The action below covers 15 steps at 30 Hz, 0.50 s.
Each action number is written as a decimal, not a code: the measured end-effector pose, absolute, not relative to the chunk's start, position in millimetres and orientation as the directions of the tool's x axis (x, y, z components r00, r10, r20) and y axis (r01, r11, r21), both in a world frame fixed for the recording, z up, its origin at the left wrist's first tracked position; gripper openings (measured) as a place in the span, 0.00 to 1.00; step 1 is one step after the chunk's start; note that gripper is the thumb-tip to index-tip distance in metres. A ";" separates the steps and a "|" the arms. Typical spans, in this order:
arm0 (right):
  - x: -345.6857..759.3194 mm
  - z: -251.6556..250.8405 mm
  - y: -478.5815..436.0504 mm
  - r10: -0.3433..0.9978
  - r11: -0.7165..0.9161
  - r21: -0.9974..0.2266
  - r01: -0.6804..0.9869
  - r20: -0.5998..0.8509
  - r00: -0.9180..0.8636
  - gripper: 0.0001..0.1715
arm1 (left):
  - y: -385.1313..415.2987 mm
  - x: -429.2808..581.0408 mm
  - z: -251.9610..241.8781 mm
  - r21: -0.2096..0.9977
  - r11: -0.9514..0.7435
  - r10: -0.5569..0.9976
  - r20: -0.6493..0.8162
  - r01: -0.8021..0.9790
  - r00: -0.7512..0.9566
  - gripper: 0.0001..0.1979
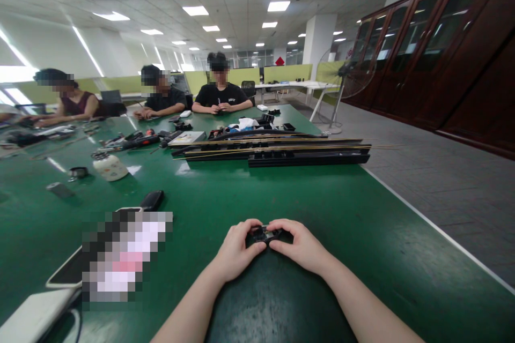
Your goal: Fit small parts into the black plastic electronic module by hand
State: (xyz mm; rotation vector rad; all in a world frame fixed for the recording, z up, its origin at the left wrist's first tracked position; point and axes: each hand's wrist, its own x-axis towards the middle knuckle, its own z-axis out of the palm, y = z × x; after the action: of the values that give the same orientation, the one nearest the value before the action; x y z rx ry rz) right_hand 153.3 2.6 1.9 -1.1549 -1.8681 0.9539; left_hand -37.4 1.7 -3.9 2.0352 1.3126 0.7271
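Note:
Both of my hands rest on the green table [362, 214] close to me, pinching one small black part [264, 234] between them. My left hand [237, 249] grips its left end with curled fingers and thumb. My right hand [300, 246] closes on its right end. The part is mostly covered by my fingers, so its shape is hard to make out.
Long black rails with thin brass rods [281, 151] lie across the table's middle. A phone [68, 273] and a dark case [152, 200] lie at my left, beside a white round object [110, 167]. Three people sit at the far end. A fan [348, 80] stands on the floor at right.

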 end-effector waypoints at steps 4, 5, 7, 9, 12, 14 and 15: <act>153.3 0.4 2.5 0.920 0.336 -0.848 0.411 0.202 -0.337 0.14 | 2.6 -37.6 -4.3 0.731 -0.327 0.927 0.125 0.599 0.354 0.17; 153.3 0.1 2.5 0.918 0.342 -0.842 0.418 0.206 -0.338 0.13 | 2.8 -37.7 -4.2 0.730 -0.325 0.928 0.124 0.601 0.352 0.18; 153.3 -0.6 2.5 0.916 0.356 -0.828 0.434 0.217 -0.336 0.14 | 2.9 -37.7 -3.7 0.729 -0.321 0.929 0.118 0.605 0.351 0.18; 153.3 -1.3 2.7 0.915 0.365 -0.815 0.450 0.226 -0.333 0.14 | 2.9 -37.6 -3.2 0.729 -0.317 0.930 0.111 0.607 0.351 0.18; 153.1 -1.2 2.9 0.917 0.363 -0.814 0.453 0.227 -0.328 0.14 | 2.6 -37.6 -3.3 0.732 -0.313 0.930 0.107 0.605 0.352 0.18; 152.8 0.4 2.6 0.920 0.351 -0.831 0.432 0.221 -0.324 0.13 | 2.4 -37.8 -3.9 0.738 -0.312 0.929 0.105 0.599 0.355 0.19; 152.7 1.5 2.3 0.921 0.342 -0.843 0.416 0.214 -0.324 0.13 | 2.3 -38.0 -4.3 0.741 -0.309 0.929 0.103 0.596 0.354 0.19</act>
State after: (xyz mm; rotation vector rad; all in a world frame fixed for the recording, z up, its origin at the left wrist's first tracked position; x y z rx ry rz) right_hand 152.7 2.3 1.5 -1.1715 -1.8927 0.8994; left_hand -38.0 2.3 -4.3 2.0153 1.3209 0.7135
